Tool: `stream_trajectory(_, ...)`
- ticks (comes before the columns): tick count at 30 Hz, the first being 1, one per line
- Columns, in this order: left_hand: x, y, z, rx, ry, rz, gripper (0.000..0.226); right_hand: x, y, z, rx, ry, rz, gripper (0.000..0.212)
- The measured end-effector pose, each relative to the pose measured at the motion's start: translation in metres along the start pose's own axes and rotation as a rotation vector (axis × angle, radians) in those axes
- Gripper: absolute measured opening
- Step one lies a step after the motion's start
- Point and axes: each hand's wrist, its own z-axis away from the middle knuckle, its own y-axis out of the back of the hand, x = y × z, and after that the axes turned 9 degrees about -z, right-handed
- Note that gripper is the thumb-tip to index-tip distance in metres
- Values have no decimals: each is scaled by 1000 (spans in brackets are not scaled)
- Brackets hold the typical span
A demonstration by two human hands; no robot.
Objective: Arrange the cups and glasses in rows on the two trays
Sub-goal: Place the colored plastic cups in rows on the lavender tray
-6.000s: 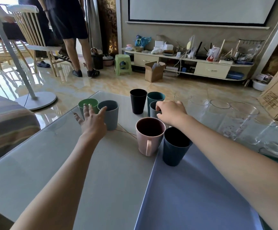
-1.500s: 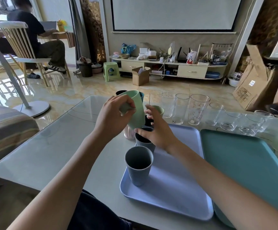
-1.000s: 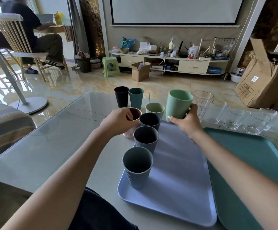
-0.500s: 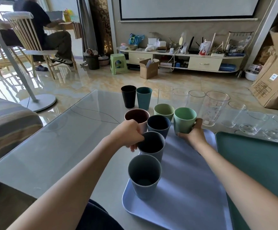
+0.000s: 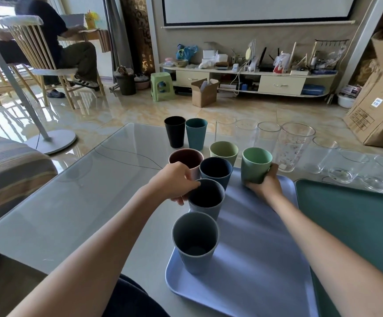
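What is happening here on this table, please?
A person is lining up cups on the lilac tray. The right hand holds a green cup at the tray's far edge. The left hand grips the middle grey cup in a column of three along the tray's left side. The pink, olive, black and teal cups and the clear glasses stand on the table beyond. The green tray holds nothing.
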Motion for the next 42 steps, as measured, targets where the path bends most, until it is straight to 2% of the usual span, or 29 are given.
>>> stream_trajectory(4,4,1,-3,131,-37,-29,21,-3,-4,13,42,-49,-249,97)
stream_trajectory(9,4,-6,-7,117,-192,-224,47,7,-7,47,212,158,22,86)
stream_trajectory(12,4,-8,-6,100,-198,-237,52,5,-9,67,322,428,191,71)
stream_trajectory(15,4,-8,-7,105,-208,-219,48,-13,-16,81,107,622,268,55)
stream_trajectory(17,5,-9,-7,106,-205,-195,48,-24,-21,80,-39,624,302,41)
stream_trajectory(22,5,-11,-7,88,-191,-118,51,-35,-29,71,-59,595,337,18)
stream_trajectory(27,4,-5,-8,103,-217,1,49,-41,-22,73,-91,620,336,24)
stream_trajectory(30,-7,11,-16,233,-139,187,46,-56,-15,76,22,698,299,25)
stream_trajectory(32,-18,24,-25,349,-71,224,46,-75,-14,67,78,739,253,22)
stream_trajectory(34,-32,35,-38,425,-52,163,48,-96,-19,47,77,736,240,19)
stream_trajectory(37,-53,49,-67,494,-46,3,44,-128,-37,10,-59,722,338,25)
stream_trajectory(39,-67,56,-95,494,-65,-128,38,-143,-55,-17,-163,711,478,33)
stream_trajectory(42,-82,63,-143,465,-90,-238,39,-159,-87,-58,-246,594,664,39)
